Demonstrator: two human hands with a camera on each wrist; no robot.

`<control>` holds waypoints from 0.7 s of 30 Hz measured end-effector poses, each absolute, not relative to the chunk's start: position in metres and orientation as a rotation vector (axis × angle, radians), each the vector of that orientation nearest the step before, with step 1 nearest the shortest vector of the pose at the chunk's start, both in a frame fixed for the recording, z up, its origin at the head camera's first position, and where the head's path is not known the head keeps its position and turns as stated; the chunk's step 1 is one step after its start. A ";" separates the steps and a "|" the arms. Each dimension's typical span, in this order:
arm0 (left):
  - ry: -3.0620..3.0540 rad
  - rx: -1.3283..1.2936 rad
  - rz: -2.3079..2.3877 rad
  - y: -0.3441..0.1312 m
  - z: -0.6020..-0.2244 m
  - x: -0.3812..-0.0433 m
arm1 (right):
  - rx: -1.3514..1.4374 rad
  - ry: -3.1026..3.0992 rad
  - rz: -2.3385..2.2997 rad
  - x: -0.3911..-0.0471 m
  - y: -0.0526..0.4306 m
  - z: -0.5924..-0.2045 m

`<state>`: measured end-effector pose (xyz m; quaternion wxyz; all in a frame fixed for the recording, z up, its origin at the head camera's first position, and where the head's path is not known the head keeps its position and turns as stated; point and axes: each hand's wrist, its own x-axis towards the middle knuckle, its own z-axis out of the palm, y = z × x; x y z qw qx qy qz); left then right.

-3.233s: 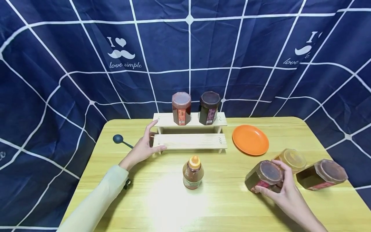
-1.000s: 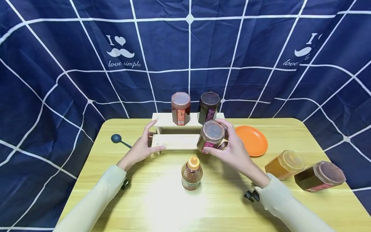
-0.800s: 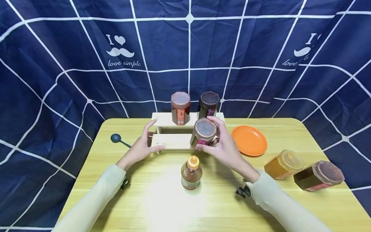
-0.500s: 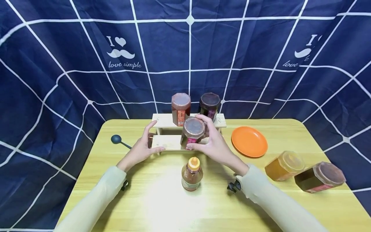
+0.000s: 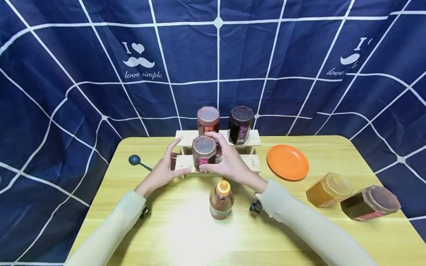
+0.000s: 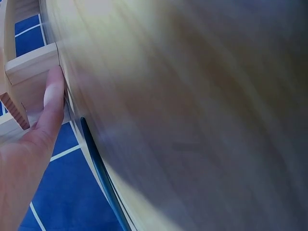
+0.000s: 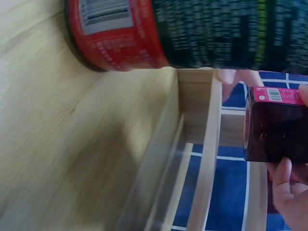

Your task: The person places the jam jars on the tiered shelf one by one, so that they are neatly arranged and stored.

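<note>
My right hand grips a dark octagonal jar with a pink label, fingers behind and thumb in front. In the right wrist view a gap shows between this jar and the lower step. The two-step wooden rack has my left hand at its left end, thumb on the lower step's front and a finger up by the upper step. In the left wrist view a finger reaches along the wooden leg. On the upper step stand a red-brown jar and a purple-labelled dark jar.
A squeeze bottle with a yellow cap stands in front of the rack. To the right are an orange plate, an amber jar and a dark jar. A dark spoon lies at the left.
My right hand has carried the pink-labelled jar from the table's right side leftward to above the lower step's left half. My left hand has stayed at the rack's left end.
</note>
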<state>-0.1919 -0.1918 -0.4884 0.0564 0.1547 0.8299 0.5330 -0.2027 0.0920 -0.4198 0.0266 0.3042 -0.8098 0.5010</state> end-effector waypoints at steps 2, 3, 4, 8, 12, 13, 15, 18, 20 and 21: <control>2.525 0.476 1.609 -0.192 -0.488 -0.192 | 0.934 -2.516 1.515 -0.204 0.089 -0.422; 2.530 0.479 1.602 -0.192 -0.488 -0.192 | 0.932 -2.523 1.498 -0.204 0.088 -0.423; 2.535 0.482 1.594 -0.193 -0.488 -0.192 | 0.928 -2.531 1.480 -0.204 0.086 -0.423; 2.541 0.491 1.583 -0.195 -0.488 -0.192 | 0.930 -2.548 1.432 -0.206 0.082 -0.425; 2.544 0.489 1.582 -0.197 -0.487 -0.192 | 0.946 -2.548 1.399 -0.209 0.078 -0.426; 2.550 0.489 1.578 -0.198 -0.486 -0.192 | 0.946 -2.551 1.393 -0.210 0.078 -0.427; 2.545 0.493 1.581 -0.198 -0.486 -0.192 | 0.947 -2.555 1.387 -0.211 0.076 -0.428; 2.535 0.499 1.592 -0.198 -0.487 -0.193 | 0.949 -2.564 1.385 -0.212 0.075 -0.430; 2.530 0.502 1.600 -0.197 -0.488 -0.193 | 0.947 -2.577 1.382 -0.212 0.074 -0.432; 2.530 0.500 1.601 -0.197 -0.488 -0.193 | 0.947 -2.583 1.378 -0.212 0.074 -0.433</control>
